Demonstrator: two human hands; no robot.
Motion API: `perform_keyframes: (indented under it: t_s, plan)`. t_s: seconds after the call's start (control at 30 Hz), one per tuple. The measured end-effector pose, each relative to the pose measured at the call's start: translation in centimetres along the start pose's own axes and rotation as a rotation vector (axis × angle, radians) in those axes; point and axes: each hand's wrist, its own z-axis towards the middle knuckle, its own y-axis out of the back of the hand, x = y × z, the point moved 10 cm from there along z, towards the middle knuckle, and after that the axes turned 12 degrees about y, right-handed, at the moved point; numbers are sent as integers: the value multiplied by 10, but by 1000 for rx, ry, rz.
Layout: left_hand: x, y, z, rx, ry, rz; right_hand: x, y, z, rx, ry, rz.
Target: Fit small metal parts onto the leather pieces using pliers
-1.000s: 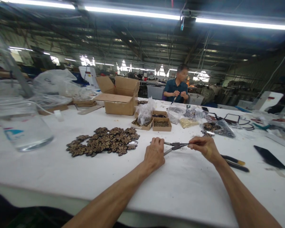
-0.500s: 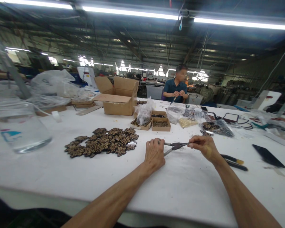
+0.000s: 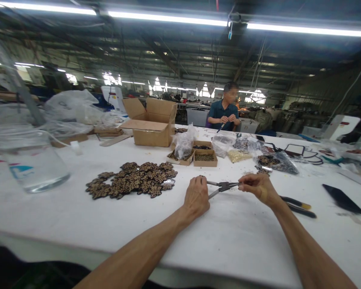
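My left hand [image 3: 196, 195] is closed round the handles of long-nosed pliers [image 3: 224, 186], whose jaws point right. At the jaw tips, my right hand [image 3: 255, 187] is closed in a pinch; whatever lies between its fingertips is too small to make out. Left of my left hand spreads a heap of leopard-print pieces [image 3: 135, 180] with scalloped dark edges. A second pair of pliers [image 3: 297, 205], with dark and yellow handles, lies partly behind my right wrist.
Small boxes of metal bits [image 3: 205, 158] stand beyond my hands, beside an open cardboard box [image 3: 153, 136]. A large clear jar [image 3: 37, 168] is at left, a dark phone-like slab [image 3: 343, 199] at right. Across the table sits a co-worker [image 3: 224, 110].
The view has shifted slightly, so the table things appear a little further right. My hands and the pliers hold nearly the same pose.
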Motion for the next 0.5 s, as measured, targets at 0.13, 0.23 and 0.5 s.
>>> perform_keyframes:
  t_s: [0.13,0.23,0.5]
  plan:
    - [0,-2,1,0,8,-2,3,-3,-1,32,-20,-13]
    - [1,-3,1,2,8,-3,3,-2,-1,26,-26,3]
    - [2,-2,1,-2,12,-10,3,2,-1,13,3,3]
